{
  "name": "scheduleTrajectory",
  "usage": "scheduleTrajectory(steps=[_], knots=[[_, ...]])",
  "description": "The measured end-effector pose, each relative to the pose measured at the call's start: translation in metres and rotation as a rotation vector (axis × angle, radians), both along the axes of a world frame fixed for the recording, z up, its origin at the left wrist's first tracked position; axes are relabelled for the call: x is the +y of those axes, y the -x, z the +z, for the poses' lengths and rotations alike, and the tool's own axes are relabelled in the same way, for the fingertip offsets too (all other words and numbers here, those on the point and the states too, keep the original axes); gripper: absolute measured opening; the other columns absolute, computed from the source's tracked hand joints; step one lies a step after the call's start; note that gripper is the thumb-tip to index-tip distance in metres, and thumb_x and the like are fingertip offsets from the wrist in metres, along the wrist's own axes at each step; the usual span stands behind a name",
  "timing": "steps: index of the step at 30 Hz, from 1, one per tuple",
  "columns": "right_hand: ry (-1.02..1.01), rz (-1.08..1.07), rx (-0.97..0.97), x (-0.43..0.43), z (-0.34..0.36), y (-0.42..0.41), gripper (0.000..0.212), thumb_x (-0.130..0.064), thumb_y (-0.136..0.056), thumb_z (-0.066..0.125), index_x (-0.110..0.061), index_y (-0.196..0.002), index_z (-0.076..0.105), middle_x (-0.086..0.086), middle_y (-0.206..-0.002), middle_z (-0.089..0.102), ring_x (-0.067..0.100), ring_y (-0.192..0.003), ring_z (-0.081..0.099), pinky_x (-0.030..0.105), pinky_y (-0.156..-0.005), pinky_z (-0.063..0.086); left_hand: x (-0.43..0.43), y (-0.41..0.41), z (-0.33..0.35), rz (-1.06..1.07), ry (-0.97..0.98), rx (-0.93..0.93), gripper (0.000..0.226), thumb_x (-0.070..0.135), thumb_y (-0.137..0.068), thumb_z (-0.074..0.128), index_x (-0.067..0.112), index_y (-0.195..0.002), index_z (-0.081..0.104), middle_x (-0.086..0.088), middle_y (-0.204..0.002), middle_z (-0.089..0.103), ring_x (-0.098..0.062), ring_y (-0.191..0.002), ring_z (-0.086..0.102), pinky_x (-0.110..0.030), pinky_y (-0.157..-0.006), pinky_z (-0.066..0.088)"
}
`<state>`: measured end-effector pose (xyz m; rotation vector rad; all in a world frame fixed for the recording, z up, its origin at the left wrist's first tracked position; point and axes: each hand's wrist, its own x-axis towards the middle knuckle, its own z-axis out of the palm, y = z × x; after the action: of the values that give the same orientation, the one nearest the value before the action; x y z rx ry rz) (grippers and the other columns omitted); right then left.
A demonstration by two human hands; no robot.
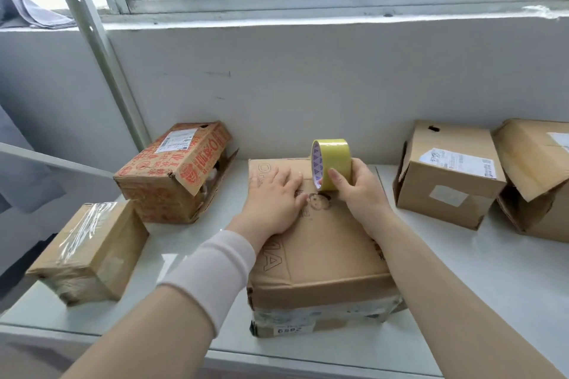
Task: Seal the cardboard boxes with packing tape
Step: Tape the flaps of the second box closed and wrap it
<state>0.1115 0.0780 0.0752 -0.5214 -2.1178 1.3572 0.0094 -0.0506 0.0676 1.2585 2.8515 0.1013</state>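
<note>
yellow tape roll (332, 163) w/ white core, purple triangles inside. brown box (320, 243) w/ black lettering + cartoon face. left box (172, 172) has red print all over.

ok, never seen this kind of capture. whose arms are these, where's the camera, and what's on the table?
No robot here. It is one picture from a wide-angle camera worn on a person's head, looking down at their own arms. The left hand lies flat on top of the middle box, fingers straight. The right hand grips a yellow tape roll, held on edge at that box's top. Everything sits on a white table against a wall. On the left: a red-printed box with an open end flap and a small box wrapped in clear tape. On the right: a labelled brown box and a second brown box with a loose flap.
</note>
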Motion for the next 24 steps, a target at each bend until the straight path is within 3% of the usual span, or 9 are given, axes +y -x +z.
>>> scheduleTrajectory(steps=[4,8,12,15,17,19,21,24], knots=[[0.053,-0.006,0.027,-0.011,0.012,-0.008,0.014,-0.035,-0.091,0.056,-0.025,-0.082,0.056,0.007,-0.096,0.069,0.022,-0.088,0.063,0.034,-0.080,0.049,0.000,0.007,-0.004,0.020,-0.024,-0.050,0.051,0.045,-0.101,0.020,0.030,-0.150,0.016,0.000,-0.160,0.006,-0.019,-0.147,0.001,-0.049,-0.115,-0.004],[0.124,0.038,0.102,-0.015,0.007,-0.031,0.007,-0.032,-0.090,0.058,-0.026,-0.089,0.060,0.008,-0.101,0.068,0.021,-0.095,0.064,0.036,-0.086,0.050,0.005,0.003,-0.004,-0.024,-0.021,-0.040,0.051,0.045,-0.102,0.020,0.031,-0.151,0.014,0.001,-0.160,0.004,-0.018,-0.147,0.000,-0.048,-0.116,-0.004],[0.085,0.115,-0.034,-0.015,0.005,-0.031,0.034,-0.057,-0.082,0.057,-0.026,-0.093,0.063,-0.001,-0.089,0.073,0.014,-0.091,0.066,0.031,-0.085,0.050,0.007,0.006,-0.005,-0.008,-0.037,-0.051,0.051,0.045,-0.102,0.021,0.031,-0.150,0.016,0.002,-0.160,0.004,-0.018,-0.147,0.001,-0.048,-0.116,-0.003],[0.161,0.110,0.018,-0.020,0.023,-0.045,0.018,-0.036,-0.088,0.059,-0.019,-0.085,0.062,-0.006,-0.070,0.069,0.002,-0.065,0.064,0.011,-0.062,0.048,0.006,0.006,-0.004,-0.004,-0.049,-0.059,0.050,0.044,-0.102,0.022,0.032,-0.150,0.017,0.003,-0.160,0.006,-0.018,-0.147,0.002,-0.047,-0.116,-0.001],[0.213,0.100,0.022,-0.024,0.035,-0.063,0.018,-0.031,-0.088,0.058,-0.015,-0.082,0.061,-0.005,-0.064,0.069,0.000,-0.053,0.061,0.008,-0.050,0.045,0.006,0.005,-0.004,0.009,-0.048,-0.058,0.050,0.044,-0.102,0.022,0.032,-0.150,0.018,0.003,-0.160,0.007,-0.020,-0.147,0.002,-0.047,-0.116,-0.001],[0.214,0.133,0.003,-0.035,0.033,-0.086,0.014,-0.030,-0.087,0.058,-0.017,-0.090,0.061,-0.005,-0.070,0.073,-0.001,-0.060,0.065,0.009,-0.054,0.049,0.007,0.005,-0.004,0.014,-0.049,-0.064,0.049,0.045,-0.102,0.021,0.033,-0.149,0.018,0.002,-0.160,0.007,-0.021,-0.147,0.001,-0.046,-0.116,-0.002],[0.193,0.146,0.019,-0.051,0.022,-0.102,0.017,-0.031,-0.086,0.058,-0.019,-0.098,0.060,-0.006,-0.077,0.074,0.003,-0.075,0.068,0.016,-0.069,0.053,0.007,0.004,-0.004,0.018,-0.049,-0.065,0.049,0.044,-0.102,0.021,0.033,-0.149,0.018,0.002,-0.160,0.007,-0.021,-0.147,0.001,-0.046,-0.116,-0.002],[0.183,0.084,0.016,-0.064,0.009,-0.106,0.033,-0.048,-0.076,0.054,-0.022,-0.094,0.063,-0.006,-0.075,0.074,0.004,-0.079,0.068,0.023,-0.077,0.047,0.007,0.003,-0.003,0.019,-0.049,-0.065,0.049,0.044,-0.102,0.021,0.032,-0.150,0.018,0.001,-0.160,0.007,-0.021,-0.147,0.001,-0.046,-0.116,-0.002]])
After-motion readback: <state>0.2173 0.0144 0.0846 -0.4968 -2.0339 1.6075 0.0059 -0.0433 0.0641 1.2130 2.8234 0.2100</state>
